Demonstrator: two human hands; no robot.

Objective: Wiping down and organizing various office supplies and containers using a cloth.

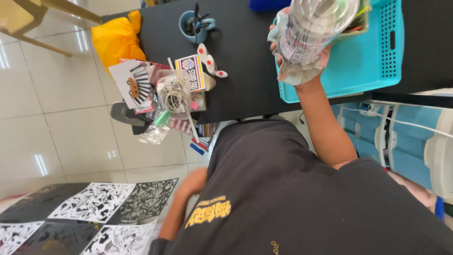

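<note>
Clear plastic bottle (314, 28) gripped in the right hand (302, 66), turquoise basket (377, 61) just beside it (left hand (191, 182) blurry, grip unclear).

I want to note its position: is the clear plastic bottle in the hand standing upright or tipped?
Tipped: the clear plastic bottle lies slanted in the right hand, above the turquoise basket.

The room is bright and evenly lit from overhead. Pale streaks of glare sit on the glossy white floor tiles (71, 118) at the left, and shadows are soft and short. The clear plastic bottle (314, 28), close to the lens at the top, is smeared and out of focus. The black surface (245, 71) stays sharp. Straight lines bow towards the edges.
</note>
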